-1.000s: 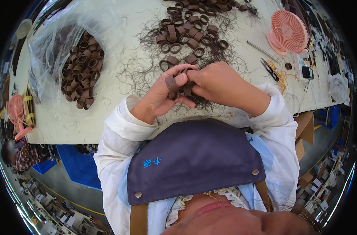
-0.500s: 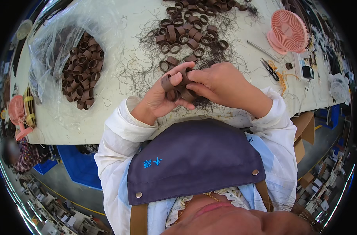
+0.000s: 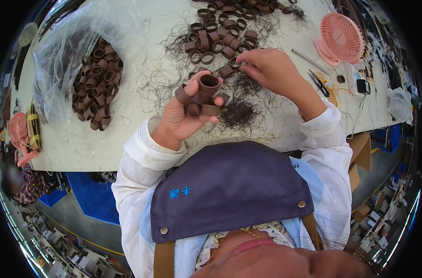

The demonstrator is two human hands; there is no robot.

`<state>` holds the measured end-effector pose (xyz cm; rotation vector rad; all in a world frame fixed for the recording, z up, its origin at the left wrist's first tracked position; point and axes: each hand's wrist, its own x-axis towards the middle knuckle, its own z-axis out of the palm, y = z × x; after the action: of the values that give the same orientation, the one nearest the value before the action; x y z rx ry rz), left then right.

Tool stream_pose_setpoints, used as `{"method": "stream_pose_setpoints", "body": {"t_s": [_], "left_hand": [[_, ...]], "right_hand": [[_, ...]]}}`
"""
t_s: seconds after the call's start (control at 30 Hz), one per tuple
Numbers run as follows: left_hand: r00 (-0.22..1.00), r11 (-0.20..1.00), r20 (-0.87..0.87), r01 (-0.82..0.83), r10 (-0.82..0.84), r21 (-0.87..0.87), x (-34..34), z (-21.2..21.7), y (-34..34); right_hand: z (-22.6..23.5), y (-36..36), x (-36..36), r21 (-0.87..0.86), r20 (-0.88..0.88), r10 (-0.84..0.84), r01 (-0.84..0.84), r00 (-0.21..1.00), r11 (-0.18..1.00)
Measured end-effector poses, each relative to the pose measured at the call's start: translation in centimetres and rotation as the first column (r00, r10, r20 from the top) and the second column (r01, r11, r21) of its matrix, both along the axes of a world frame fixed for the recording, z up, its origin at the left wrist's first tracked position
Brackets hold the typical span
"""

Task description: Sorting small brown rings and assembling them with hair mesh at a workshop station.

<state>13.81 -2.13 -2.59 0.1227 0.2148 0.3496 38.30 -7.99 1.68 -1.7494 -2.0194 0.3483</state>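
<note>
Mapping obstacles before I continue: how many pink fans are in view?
2: one pink fan at upper right, a second pink fan at far left; more may be hidden.

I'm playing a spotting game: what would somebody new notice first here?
Probably the brown rings bunched in the person's left hand, near the middle. Next might come the clear plastic bag on the left of the table, with a heap of similar rings, and the pink fan at the upper right.

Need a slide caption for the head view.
Left hand holding several brown rings, right hand near loose rings and dark threads on a pale table.
</note>
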Motion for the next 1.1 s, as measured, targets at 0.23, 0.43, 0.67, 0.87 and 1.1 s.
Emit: {"method": "stream_pose_setpoints", "body": {"t_s": [0.23,0.43,0.67,0.87,1.1], "left_hand": [[0.989,0.996,0.137,-0.067,0.059,0.053,-2.5,-0.7,1.3],[0.975,0.992,0.206,-0.103,0.087,0.071,-3.6,-1.1,1.6],[0.948,0.989,0.294,-0.142,0.125,0.037,-4.1,-1.3,1.5],[0.942,0.986,0.305,-0.158,0.137,0.044,-4.2,-1.4,1.5],[0.958,0.985,0.238,-0.173,0.163,0.024,-4.2,-1.3,1.3]], "right_hand": [[-0.4,0.8,-0.1,-0.136,0.136,-0.046,0.064,0.990,0.989],[-0.1,1.6,-1.2,-0.206,0.159,0.091,-0.057,0.983,0.977],[-0.1,1.9,-1.8,-0.295,0.159,0.159,-0.107,0.974,0.950],[1.5,0.3,-2.5,-0.310,0.056,0.127,-0.104,0.990,0.945],[1.5,-0.4,-4.8,-0.411,0.168,0.415,-0.319,0.894,0.854]]}}
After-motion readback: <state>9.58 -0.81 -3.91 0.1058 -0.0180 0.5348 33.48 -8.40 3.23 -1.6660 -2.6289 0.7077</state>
